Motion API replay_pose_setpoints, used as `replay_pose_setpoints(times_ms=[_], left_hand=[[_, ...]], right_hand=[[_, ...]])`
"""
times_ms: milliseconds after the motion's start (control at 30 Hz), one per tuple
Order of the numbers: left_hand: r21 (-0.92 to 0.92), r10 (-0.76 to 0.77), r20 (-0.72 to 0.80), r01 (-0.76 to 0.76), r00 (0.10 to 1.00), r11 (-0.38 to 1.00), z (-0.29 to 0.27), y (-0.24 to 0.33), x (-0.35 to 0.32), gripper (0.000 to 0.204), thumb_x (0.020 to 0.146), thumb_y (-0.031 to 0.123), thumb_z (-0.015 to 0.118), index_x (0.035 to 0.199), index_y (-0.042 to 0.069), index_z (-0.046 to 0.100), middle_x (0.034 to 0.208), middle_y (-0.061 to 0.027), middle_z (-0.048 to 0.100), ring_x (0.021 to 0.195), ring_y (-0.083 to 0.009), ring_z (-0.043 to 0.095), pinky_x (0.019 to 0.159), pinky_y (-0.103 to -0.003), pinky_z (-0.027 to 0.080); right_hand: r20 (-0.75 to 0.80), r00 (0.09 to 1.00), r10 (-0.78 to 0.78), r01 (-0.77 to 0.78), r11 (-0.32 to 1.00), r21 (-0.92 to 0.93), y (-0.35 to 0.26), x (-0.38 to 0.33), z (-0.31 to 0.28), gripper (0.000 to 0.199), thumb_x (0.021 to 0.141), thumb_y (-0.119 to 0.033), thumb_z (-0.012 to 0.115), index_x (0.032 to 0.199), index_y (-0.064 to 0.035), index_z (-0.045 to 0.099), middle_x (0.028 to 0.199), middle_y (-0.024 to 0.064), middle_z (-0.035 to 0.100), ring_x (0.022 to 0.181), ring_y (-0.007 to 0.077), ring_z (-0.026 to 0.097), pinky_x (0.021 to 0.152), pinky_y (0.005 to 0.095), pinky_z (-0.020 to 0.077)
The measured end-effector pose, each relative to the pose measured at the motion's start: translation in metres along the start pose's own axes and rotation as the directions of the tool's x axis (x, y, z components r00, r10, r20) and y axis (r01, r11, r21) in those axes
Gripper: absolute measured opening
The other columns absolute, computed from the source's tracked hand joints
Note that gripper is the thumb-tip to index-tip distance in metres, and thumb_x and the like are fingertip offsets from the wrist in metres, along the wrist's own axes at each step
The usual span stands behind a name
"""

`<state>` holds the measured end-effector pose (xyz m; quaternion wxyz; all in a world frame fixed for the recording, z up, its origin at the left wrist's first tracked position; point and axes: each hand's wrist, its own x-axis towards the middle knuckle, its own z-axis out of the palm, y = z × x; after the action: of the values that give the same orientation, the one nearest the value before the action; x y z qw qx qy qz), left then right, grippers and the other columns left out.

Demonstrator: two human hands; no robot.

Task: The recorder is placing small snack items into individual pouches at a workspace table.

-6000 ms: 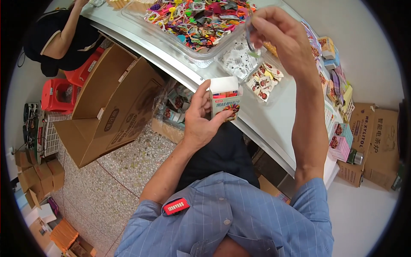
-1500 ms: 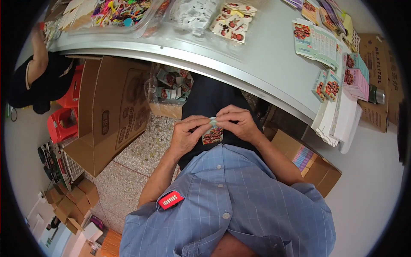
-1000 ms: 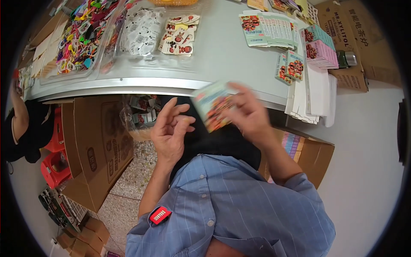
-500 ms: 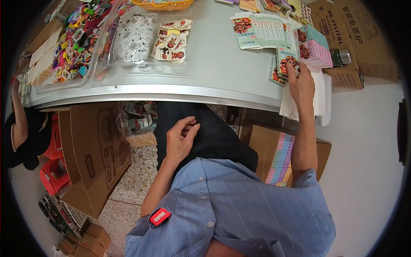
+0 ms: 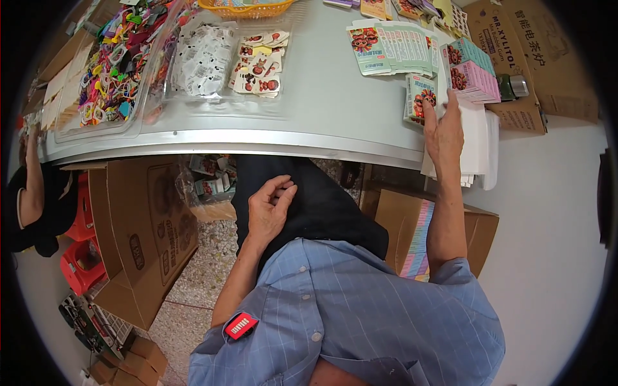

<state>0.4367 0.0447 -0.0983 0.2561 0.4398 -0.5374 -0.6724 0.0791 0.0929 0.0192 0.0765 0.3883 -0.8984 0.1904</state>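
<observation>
My right hand point(image 5: 445, 136) is over the right side of the table, thumb and fingers apart with nothing between them. Its thumb overlaps the right edge of a small green box point(image 5: 420, 96) with red cartoon figures, which lies on similar boxes. Just beyond spreads a fanned row of pale green flat cartons point(image 5: 407, 48). Beside the fingers stand stacked pink and green boxes point(image 5: 473, 80). My left hand point(image 5: 269, 207) rests on my lap, fingers loosely curled with a gap to the thumb, holding nothing visible.
At the left are a clear tray of colourful key straps point(image 5: 119, 71), white packets point(image 5: 203, 61) and picture cards point(image 5: 261, 64). A yellow basket point(image 5: 248, 8) sits behind. White paper point(image 5: 473, 138) lies by the right arm. Cardboard cartons point(image 5: 145, 231) stand below; another person's arm point(image 5: 30, 183) shows far left.
The green box under my right hand has shifted left and now lies over the other boxes. The right hand has let go and drawn slightly nearer, fingers spread. My left hand has hardly moved.
</observation>
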Motion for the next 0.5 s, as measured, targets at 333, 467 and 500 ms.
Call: replay_pose_setpoints(times_ms=[333, 467, 500], left_hand=[[-0.018, -0.004, 0.015, 0.004, 1.0, 1.0, -0.003, -0.002, 0.0, 0.028, 0.095, 0.012, 0.071, 0.119, -0.001, 0.067, 0.097, -0.0062, 0.071, 0.079, -0.01, 0.065, 0.068, -0.024, 0.054], [-0.034, -0.004, -0.005, 0.004, 1.0, 0.999, -0.003, 0.001, 0.0, 0.028, 0.095, 0.013, 0.071, 0.119, -0.001, 0.067, 0.095, -0.0059, 0.071, 0.079, -0.0099, 0.065, 0.067, -0.024, 0.054], [-0.041, -0.004, 0.0, 0.004, 1.0, 0.999, -0.003, 0.001, 0.0, 0.028, 0.096, 0.013, 0.071, 0.119, -0.001, 0.067, 0.095, -0.0059, 0.071, 0.079, -0.0099, 0.065, 0.067, -0.024, 0.054]], right_hand=[[0.122, 0.835, -0.537, 0.547, 0.834, -0.074, -0.007, 0.017, 0.011, 0.034, 0.092, -0.013, 0.066, 0.125, -0.0069, 0.063, 0.141, 0.0176, 0.052, 0.131, 0.0373, 0.047, 0.11, 0.0468, 0.0363], [0.0, 0.89, -0.455, 0.455, 0.89, -0.041, 0.01, 0.009, 0.014, 0.035, 0.09, -0.016, 0.068, 0.122, -0.0019, 0.061, 0.141, 0.0187, 0.052, 0.131, 0.0376, 0.047, 0.11, 0.0474, 0.0359], [0.001, 0.889, -0.458, 0.458, 0.888, -0.042, 0.013, 0.006, 0.014, 0.035, 0.09, -0.016, 0.068, 0.122, -0.0019, 0.061, 0.141, 0.0187, 0.052, 0.131, 0.0376, 0.047, 0.11, 0.0474, 0.0359]])
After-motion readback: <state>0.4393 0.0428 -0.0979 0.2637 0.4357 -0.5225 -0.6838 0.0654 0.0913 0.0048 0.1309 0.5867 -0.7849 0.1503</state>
